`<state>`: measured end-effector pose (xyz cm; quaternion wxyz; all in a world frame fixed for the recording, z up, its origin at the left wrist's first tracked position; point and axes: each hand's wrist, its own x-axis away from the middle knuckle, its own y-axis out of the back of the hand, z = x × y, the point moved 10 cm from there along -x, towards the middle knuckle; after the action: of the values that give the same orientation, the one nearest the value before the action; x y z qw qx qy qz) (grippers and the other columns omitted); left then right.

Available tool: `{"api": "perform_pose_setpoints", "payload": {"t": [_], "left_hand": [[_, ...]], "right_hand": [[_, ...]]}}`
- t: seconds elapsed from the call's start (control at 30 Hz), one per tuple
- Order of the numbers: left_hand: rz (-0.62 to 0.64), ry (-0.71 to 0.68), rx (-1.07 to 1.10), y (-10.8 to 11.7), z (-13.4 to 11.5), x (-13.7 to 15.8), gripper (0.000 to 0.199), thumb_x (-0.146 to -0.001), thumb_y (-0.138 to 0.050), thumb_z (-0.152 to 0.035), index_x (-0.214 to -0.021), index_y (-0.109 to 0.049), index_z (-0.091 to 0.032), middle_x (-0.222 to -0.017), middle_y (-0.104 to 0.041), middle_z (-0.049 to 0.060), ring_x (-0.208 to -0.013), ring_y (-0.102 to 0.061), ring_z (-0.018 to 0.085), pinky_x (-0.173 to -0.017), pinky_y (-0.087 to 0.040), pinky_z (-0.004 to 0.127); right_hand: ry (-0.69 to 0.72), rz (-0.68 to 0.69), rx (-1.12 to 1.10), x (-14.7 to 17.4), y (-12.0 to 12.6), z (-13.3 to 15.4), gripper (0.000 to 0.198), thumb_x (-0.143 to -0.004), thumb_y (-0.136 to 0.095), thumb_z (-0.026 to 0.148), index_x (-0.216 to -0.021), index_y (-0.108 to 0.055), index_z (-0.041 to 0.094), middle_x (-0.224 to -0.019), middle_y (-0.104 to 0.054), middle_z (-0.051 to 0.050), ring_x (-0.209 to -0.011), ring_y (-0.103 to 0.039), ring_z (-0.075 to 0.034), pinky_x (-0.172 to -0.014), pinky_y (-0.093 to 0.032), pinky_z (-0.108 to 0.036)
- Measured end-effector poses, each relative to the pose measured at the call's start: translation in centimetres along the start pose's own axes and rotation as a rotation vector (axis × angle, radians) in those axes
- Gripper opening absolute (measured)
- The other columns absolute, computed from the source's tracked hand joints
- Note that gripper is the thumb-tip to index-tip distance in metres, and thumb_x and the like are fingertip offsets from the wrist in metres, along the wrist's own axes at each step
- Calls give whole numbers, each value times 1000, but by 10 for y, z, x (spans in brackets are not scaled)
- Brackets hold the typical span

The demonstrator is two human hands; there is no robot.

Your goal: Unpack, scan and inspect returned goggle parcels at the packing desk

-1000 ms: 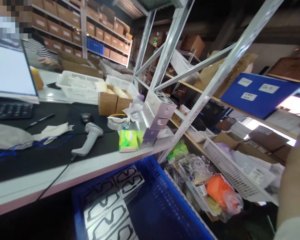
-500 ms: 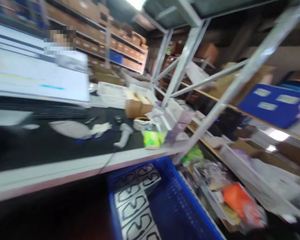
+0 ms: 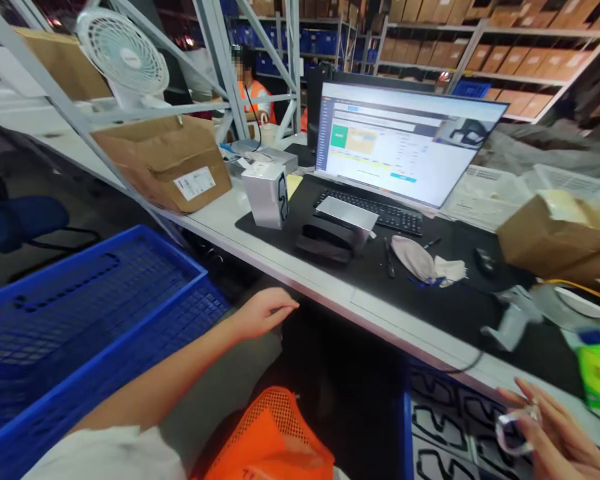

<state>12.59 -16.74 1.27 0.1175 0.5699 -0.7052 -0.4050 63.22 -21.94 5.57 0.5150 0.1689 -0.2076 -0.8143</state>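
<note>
The right hand (image 3: pixel 555 433) is pinching a small clear plastic piece (image 3: pixel 515 427) low beside the surface (image 3: pixel 380 313), its long axis lying sideways. The left hand (image 3: pixel 260 313) is hanging loosely curled, empty, near the blue crate (image 3: pixel 80 320).

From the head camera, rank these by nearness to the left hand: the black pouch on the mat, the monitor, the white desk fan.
From the left hand:
1. black pouch, just above it on the mat.
2. monitor, farther back, to the right.
3. white desk fan, farthest, up on the left shelf.

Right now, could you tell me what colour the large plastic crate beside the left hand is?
Blue, a slatted plastic crate, clearest in the head view.
</note>
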Motion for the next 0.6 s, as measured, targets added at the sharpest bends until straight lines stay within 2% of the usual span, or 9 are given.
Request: {"api": "perform_pose_setpoints", "payload": {"t": [0.07, 0.1, 0.17, 0.23, 0.3, 0.37, 0.5, 0.6], "left_hand": [[-180, -174, -67, 44, -5, -42, 26, -99, -53, -31, -103, -75, -19, -102, -73, 10, -99, -67, 20, -92, -55, 37], [-283, -203, -114, 64, 1, -61, 24, -98, -55, -30, -102, -75, -19, -110, -71, 12, -105, -66, 22, -96, -54, 40], [-406, -197, -196, 87, 24, -99, 22, -97, -57, -30, -98, -76, -19, -126, -65, 13, -122, -59, 25, -105, -49, 47], [-397, -176, -230, 89, 53, -133, 22, -95, -58, -30, -92, -76, -19, -139, -59, 13, -135, -50, 28, -114, -43, 52], [-321, -174, -214, 78, 77, -157, 20, -93, -60, -30, -91, -76, -19, -147, -53, 13, -142, -44, 31, -119, -36, 56], [-236, -183, -157, 63, 93, -170, 19, -91, -63, -29, -102, -75, -18, -155, -45, 15, -147, -37, 33, -121, -32, 59], [-83, -162, 30, 37, 110, -174, 61, -84, -72, -31, -140, -51, -17, -168, -13, 22, -157, -17, 35, -123, -26, 60], [-2, -92, 126, 27, 118, -178, 82, -80, -77, -32, -150, -36, -20, -170, 4, 21, -159, -5, 36, -125, -21, 59]], "right_hand": [[256, 160, 28, -9, -57, 43, 39, -79, -64, 72, -101, -72, 40, -106, -71, -5, -99, -69, -29, -86, -60, -46], [367, 257, 70, -14, -88, 65, 35, -85, -61, 66, -95, -73, 34, -101, -71, -6, -92, -69, -28, -83, -59, -44], [497, 442, 128, -23, -151, 103, 42, -95, -50, 60, -79, -69, 26, -85, -68, -6, -76, -65, -22, -70, -56, -35], [519, 592, 197, -34, -209, 129, 50, -100, -39, 58, -72, -59, 22, -69, -60, -3, -63, -57, -17, -60, -47, -29], [518, 658, 302, -46, -255, 151, 47, -103, -34, 55, -76, -53, 21, -63, -55, -1, -57, -52, -15, -57, -39, -27], [562, 620, 442, -58, -288, 172, 39, -105, -34, 47, -81, -51, 21, -65, -56, 0, -59, -52, -16, -57, -33, -27], [778, 356, 765, -71, -324, 219, 24, -104, -38, 28, -96, -57, 18, -79, -64, -5, -66, -57, -18, -59, -23, -30], [888, 232, 938, -66, -349, 240, 25, -101, -39, 20, -91, -61, 15, -80, -63, -9, -65, -57, -20, -60, -22, -33]]}}
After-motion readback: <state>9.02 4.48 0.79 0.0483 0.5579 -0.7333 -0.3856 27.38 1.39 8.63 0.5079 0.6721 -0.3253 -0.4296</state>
